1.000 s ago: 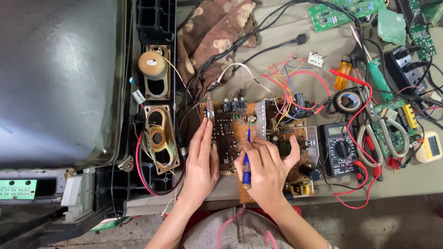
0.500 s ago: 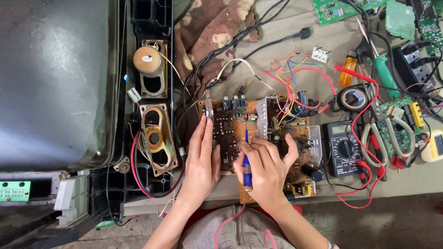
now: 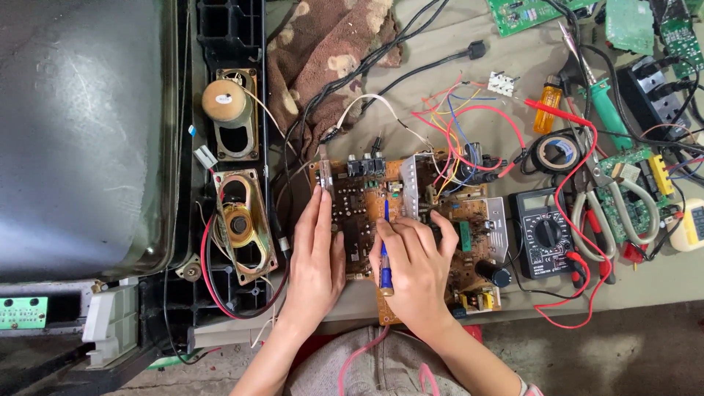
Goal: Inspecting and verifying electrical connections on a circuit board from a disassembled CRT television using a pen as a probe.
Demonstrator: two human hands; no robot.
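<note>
A brown circuit board (image 3: pixel 469 220) crowded with components lies on the bench in front of me. My left hand (image 3: pixel 320 253) rests flat on the board's left part, fingers together and pointing away from me. My right hand (image 3: pixel 414 268) grips a thin blue-handled tool (image 3: pixel 384 249), held like a pen, its tip set on the middle of the board. Red, blue and white wires (image 3: pixel 455 121) run off the board's far side.
A large old television (image 3: pixel 81 139) lies face down at left, two speakers (image 3: pixel 238 176) along its edge. A brown cloth (image 3: pixel 330 51) lies behind. To the right are a black multimeter (image 3: pixel 544 235) with red leads, tape roll (image 3: pixel 557 152), pliers (image 3: pixel 612 213), soldering iron (image 3: pixel 605 103), green boards.
Both hands stay on the board with the tool in the same spot. The view has only shifted slightly.
</note>
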